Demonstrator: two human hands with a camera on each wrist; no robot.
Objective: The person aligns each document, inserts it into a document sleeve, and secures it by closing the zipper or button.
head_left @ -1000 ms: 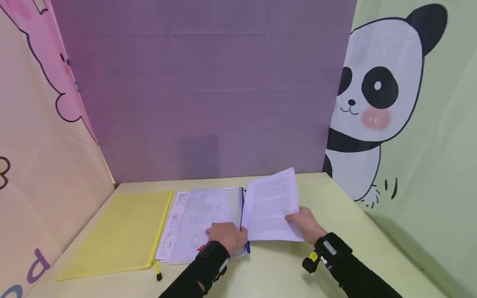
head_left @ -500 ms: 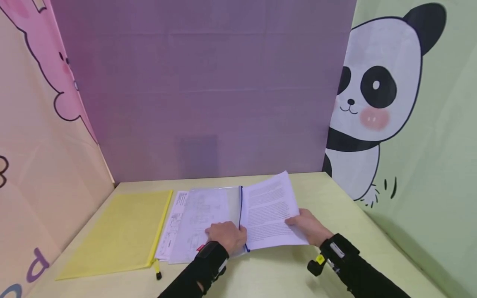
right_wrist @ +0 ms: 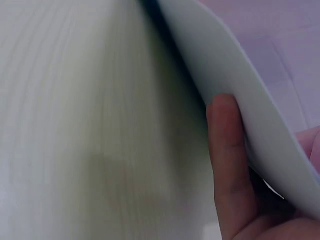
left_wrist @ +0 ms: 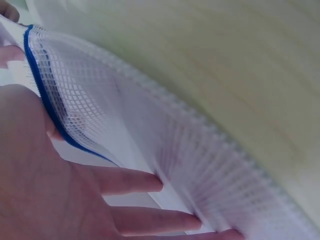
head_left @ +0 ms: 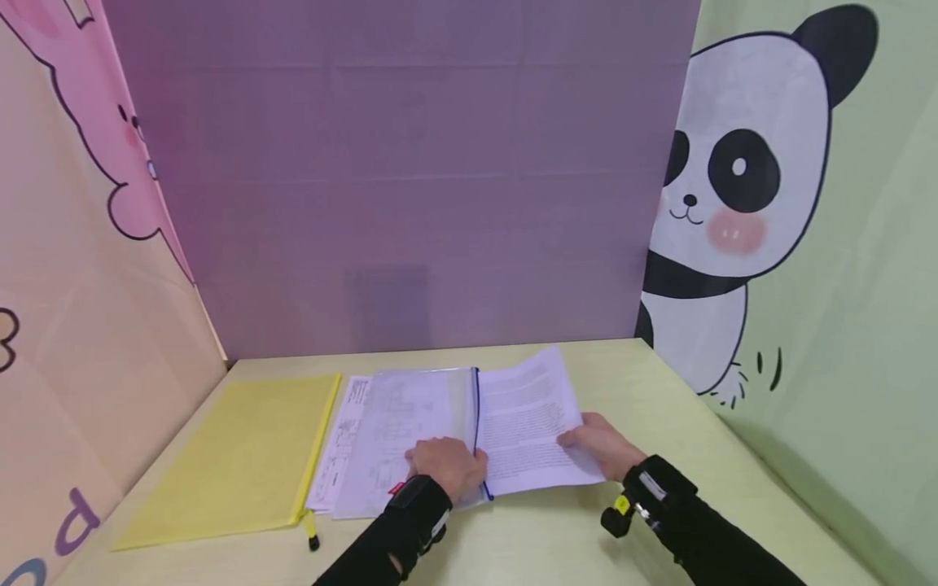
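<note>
A clear mesh zipper pouch (head_left: 462, 407) with a blue zip edge lies mid-table, a sheet with faint drawings showing through it. My left hand (head_left: 445, 465) holds the pouch at its zip side; in the left wrist view several fingers (left_wrist: 130, 180) lie against the mesh (left_wrist: 85, 95). My right hand (head_left: 602, 443) pinches printed paper (head_left: 523, 419), thumb on top and a finger (right_wrist: 227, 135) underneath, as the right wrist view shows. The paper's left edge meets the blue zip edge; whether it is inside the mouth is hard to tell. Its far right corner curls up.
A yellow zipper pouch (head_left: 234, 460) lies flat at the left, its pull tab (head_left: 312, 533) hanging at the near corner. Printed sheets (head_left: 340, 443) stick out left of the clear pouch. Behind the table (head_left: 659, 407) stands a purple panel (head_left: 440, 179), with printed cloth walls at both sides.
The paper has come lower and flatter, and its left edge has shifted from above the pouch to its blue zip edge. My right hand moved slightly; my left hand stays at the pouch.
</note>
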